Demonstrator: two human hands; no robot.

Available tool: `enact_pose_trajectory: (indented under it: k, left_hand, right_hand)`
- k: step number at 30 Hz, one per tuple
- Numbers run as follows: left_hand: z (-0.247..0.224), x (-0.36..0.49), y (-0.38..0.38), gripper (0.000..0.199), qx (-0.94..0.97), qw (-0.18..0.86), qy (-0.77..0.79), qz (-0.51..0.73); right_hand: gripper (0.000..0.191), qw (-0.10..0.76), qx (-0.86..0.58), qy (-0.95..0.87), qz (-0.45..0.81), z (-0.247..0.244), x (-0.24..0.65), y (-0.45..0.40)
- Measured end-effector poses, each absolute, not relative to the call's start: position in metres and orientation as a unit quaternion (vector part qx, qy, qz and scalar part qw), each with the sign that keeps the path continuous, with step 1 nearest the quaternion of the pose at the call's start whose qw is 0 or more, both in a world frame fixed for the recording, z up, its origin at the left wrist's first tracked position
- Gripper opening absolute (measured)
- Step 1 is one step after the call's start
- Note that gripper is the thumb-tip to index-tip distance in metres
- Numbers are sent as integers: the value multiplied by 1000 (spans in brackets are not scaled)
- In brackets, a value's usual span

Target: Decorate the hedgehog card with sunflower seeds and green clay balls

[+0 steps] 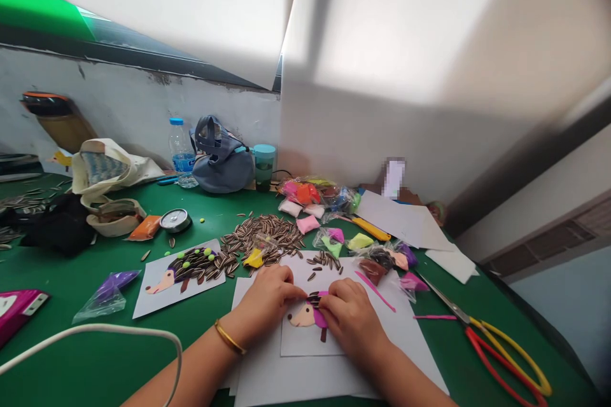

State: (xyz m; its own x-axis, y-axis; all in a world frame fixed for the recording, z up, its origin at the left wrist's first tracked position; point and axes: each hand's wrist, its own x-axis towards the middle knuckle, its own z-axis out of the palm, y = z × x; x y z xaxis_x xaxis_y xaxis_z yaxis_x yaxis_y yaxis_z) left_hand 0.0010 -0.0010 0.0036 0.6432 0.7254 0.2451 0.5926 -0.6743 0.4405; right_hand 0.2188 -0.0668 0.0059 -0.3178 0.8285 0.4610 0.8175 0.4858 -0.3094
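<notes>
A small hedgehog picture (301,316) on white paper lies before me, with a peach face, a magenta body and a few dark striped sunflower seeds (314,297) along its upper edge. From the left, my left hand (268,297) reaches in with curled fingers, a fingertip touching near those seeds; what it may grip is hidden. My right hand (352,317) covers the hedgehog's back, its fingers pinched together at a seed. Just above lie several loose seeds (327,261). A second hedgehog picture (167,283), seed-covered with green dots, rests to the left.
A large seed pile (262,235) sits beyond my left hand. Bagged coloured clay (305,193) lies behind it. Large scissors (470,321) and a yellow cutter (370,227) are at right. A white cable (119,329) loops at front left. A bottle (181,156) and bag (222,165) stand behind.
</notes>
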Motion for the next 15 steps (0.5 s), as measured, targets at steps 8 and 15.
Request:
enact_pose_trajectory:
  k: [8,15]
  left_hand:
    - [4,1,-1,30,894,158,368,202]
    - [5,0,-2,27,894,160,372,192]
  right_hand:
    - [8,320,-507,-800,35,12,224,-68]
    - [14,281,-513,-808,66,24,236,-33]
